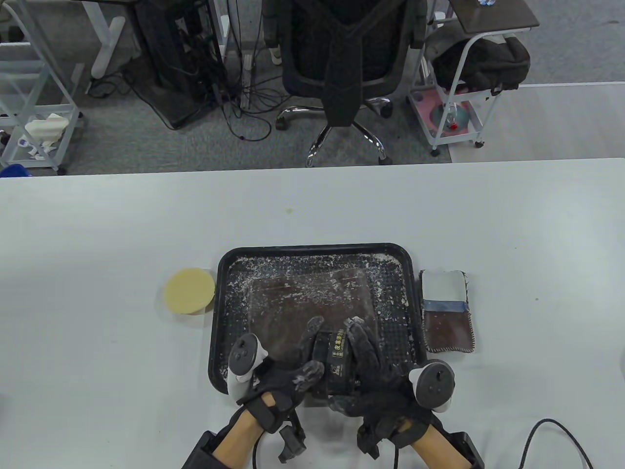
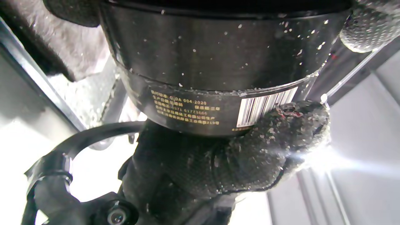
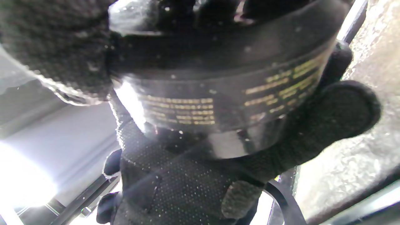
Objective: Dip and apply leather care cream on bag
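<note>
A black jar of leather care cream (image 1: 337, 364) with gold print is held between both hands over the near part of the black tray (image 1: 312, 250). My left hand (image 1: 293, 364) grips its body from the left; its thumb presses by the barcode in the left wrist view (image 2: 281, 131), where the jar (image 2: 218, 62) fills the view. My right hand (image 1: 371, 361) grips the jar from the right and over its top, closing around the jar (image 3: 225, 93) in the right wrist view. A brown leather bag (image 1: 312, 308), smeared with white cream, lies flat in the tray. A round yellow sponge (image 1: 189, 291) lies left of the tray.
A small brown pouch with a white upper part (image 1: 447, 312) lies right of the tray. A black cable (image 1: 552, 439) curls at the table's near right. An office chair (image 1: 342, 73) and carts stand beyond the far edge.
</note>
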Tool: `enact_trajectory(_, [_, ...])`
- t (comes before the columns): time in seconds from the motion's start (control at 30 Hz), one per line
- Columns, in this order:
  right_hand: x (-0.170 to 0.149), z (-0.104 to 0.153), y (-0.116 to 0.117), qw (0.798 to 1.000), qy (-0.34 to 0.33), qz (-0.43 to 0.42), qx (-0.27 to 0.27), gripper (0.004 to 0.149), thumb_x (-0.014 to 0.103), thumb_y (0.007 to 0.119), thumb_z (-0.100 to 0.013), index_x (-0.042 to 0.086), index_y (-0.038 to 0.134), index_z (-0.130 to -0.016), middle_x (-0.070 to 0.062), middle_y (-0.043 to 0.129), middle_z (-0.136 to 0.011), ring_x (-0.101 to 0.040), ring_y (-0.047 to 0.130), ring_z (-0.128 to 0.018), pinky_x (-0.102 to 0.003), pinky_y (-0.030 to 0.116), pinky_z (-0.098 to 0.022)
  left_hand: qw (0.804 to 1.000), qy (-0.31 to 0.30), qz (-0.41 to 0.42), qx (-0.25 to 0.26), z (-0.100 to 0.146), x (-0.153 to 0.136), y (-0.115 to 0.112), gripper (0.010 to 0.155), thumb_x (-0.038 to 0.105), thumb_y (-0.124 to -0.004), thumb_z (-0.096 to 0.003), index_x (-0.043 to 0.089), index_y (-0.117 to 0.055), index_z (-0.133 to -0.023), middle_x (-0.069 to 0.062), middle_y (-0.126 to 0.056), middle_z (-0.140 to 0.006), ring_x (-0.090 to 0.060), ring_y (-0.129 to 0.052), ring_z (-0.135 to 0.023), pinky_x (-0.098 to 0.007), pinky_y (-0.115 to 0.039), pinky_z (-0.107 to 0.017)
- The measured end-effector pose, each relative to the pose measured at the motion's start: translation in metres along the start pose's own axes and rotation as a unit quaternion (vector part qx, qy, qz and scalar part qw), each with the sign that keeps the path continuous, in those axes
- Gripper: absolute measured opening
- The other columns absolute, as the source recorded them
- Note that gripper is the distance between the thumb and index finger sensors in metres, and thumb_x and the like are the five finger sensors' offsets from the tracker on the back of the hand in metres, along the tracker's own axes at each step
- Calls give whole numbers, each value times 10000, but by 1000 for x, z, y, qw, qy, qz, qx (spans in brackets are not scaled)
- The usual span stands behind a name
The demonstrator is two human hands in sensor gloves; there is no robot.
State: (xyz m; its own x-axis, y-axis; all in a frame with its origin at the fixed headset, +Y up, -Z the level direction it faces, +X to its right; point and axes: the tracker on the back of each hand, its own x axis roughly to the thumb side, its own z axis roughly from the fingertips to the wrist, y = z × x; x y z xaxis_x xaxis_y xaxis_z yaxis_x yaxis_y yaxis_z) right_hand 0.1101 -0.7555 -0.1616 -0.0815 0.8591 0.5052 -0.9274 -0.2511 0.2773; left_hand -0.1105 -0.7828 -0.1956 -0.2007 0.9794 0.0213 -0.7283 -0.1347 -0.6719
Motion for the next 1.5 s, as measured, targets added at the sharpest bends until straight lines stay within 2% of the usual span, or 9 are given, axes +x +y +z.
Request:
enact_trajectory(0.4, [-10,0,-3,993,62,-93,-36,1131,629,993,-377,125,317,-1130,-284,292,-1146,-711,474,-957,-783,693,-519,991,-57,-105,57,4,17,-3,1177,800,-851,-386,143,-251,-1157,-346,-257,-1129,-716,-540,-921,-750,-703,-553])
enact_trajectory(0.53, [-16,0,0,986,79,-141,-27,1096,580,974,-421,130,270,-1130,-281,220,-1149,-701,347,-988,-805,605,-546,984,-55,-145,82,5,22,2,1160,795,-871,-378,149,-307,-1159,-330,-302,-1137,-709,-568,-916,-749,-707,-546])
enact_trajectory(0.63, [-17,0,-2,988,91,-119,-31,1050,570,923,-468,121,239,-1126,-293,196,-1143,-668,295,-999,-792,508,-592,970,-62,-207,108,9,33,8,1149,781,-892,-371,153,-337,-1157,-309,-322,-1145,-697,-573,-926,-752,-693,-556])
enact_trajectory(0.77, [-17,1,-12,991,87,-87,-54,1014,551,917,-475,128,270,-1132,-283,199,-1152,-646,243,-1016,-779,430,-632,936,-72,-298,174,24,53,31,1143,772,-899,-367,151,-356,-1158,-300,-329,-1151,-693,-567,-937,-756,-677,-566])
enact_trajectory(0.87, [-17,2,-19,992,84,-69,-67,993,536,914,-482,131,283,-1133,-282,207,-1155,-638,241,-1022,-771,416,-644,899,-77,-370,224,40,69,54,1135,764,-901,-373,147,-362,-1158,-301,-327,-1154,-696,-555,-943,-762,-664,-571])
enact_trajectory(0.97, [-16,2,-24,990,85,-77,-83,957,501,909,-502,127,295,-1133,-284,212,-1153,-633,246,-1026,-770,413,-647,842,-47,-460,276,60,84,80,1129,762,-900,-374,145,-374,-1159,-299,-331,-1156,-691,-552,-951,-764,-657,-576])
enact_trajectory(1.07, [-16,3,-27,989,87,-79,-89,941,494,903,-509,124,304,-1133,-285,220,-1153,-630,261,-1029,-769,425,-647,782,26,-527,331,82,93,108,1124,761,-901,-371,142,-391,-1158,-299,-348,-1157,-690,-566,-949,-763,-662,-575])
enact_trajectory(1.17, [-16,3,-28,989,89,-75,-90,931,488,901,-512,122,312,-1134,-286,227,-1154,-628,268,-1031,-769,427,-647,739,98,-556,367,101,94,133,1115,754,-905,-370,144,-406,-1159,-297,-352,-1160,-690,-562,-956,-765,-655,-581])
enact_trajectory(1.5, [-17,3,-27,990,93,-69,-84,905,466,898,-520,117,332,-1134,-288,243,-1153,-624,286,-1034,-768,435,-648,659,275,-562,418,143,84,184,1075,719,-914,-373,150,-449,-1157,-300,-365,-1164,-698,-532,-974,-782,-615,-597])
